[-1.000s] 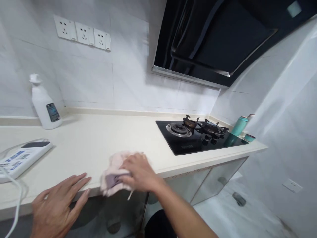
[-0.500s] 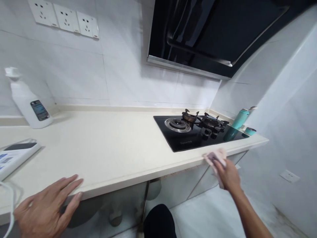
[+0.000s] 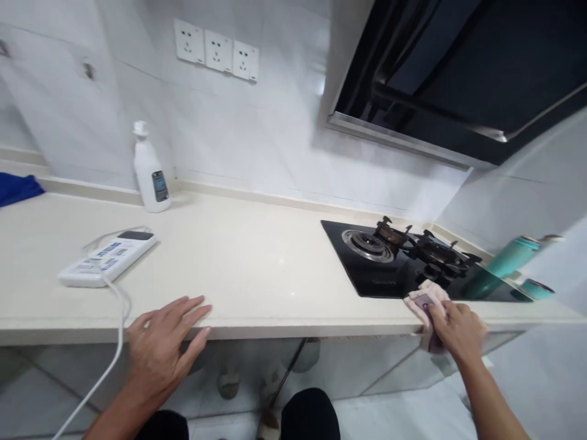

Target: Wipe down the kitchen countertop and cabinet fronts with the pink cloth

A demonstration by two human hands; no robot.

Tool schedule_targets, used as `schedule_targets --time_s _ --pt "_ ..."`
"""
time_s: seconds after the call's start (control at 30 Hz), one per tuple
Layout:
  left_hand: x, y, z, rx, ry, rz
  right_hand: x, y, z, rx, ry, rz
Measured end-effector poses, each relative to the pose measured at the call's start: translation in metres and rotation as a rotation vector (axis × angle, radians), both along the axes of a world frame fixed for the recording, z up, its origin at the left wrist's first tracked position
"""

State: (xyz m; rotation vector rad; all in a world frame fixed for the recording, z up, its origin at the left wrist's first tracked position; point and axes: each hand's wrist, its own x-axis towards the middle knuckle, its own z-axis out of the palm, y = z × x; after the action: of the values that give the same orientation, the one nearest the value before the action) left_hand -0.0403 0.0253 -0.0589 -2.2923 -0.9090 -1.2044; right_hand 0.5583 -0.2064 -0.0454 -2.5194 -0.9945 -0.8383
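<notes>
My right hand (image 3: 458, 330) is closed on a pale pink cloth (image 3: 426, 304), which lies over the counter's front edge at the near rim of the black gas stove (image 3: 380, 287). Part of the cloth hangs below that edge. Over on the left, my left hand (image 3: 165, 339) rests with fingers spread on the front edge of the cream countertop (image 3: 275, 269), holding nothing. A white cable (image 3: 120, 333) runs down just beside it, from a white power bank-like device (image 3: 110, 258) lying on the counter.
A white bottle (image 3: 151, 174) stands by the back wall, and a blue cloth (image 3: 18, 188) lies at far left. Black burner grates (image 3: 440, 253) sit on the stove, with a teal flask (image 3: 513, 253) and a teal cup (image 3: 537, 288) at its right. A dark range hood (image 3: 449, 79) juts out above.
The view has swung left, bringing the blue cloth into sight. My right hand has moved the cloth from the counter's front edge up to the stove's near rim. My left hand stays spread on the edge.
</notes>
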Motion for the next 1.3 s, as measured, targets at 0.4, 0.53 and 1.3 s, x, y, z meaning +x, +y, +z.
schedule_targets --time_s 0.4,0.53,1.3 --pt "-0.002 -0.006 -0.006 -0.031 -0.065 -0.04 -0.22 0.109 0.03 -0.119 0.094 1.008" --pt "-0.003 -0.007 -0.009 -0.02 -0.069 -0.049 -0.188 0.136 0.032 -0.193 0.148 0.879" --pt "0.012 -0.002 -0.037 0.103 -0.268 0.023 -0.26 0.42 0.063 -0.483 0.315 0.591"
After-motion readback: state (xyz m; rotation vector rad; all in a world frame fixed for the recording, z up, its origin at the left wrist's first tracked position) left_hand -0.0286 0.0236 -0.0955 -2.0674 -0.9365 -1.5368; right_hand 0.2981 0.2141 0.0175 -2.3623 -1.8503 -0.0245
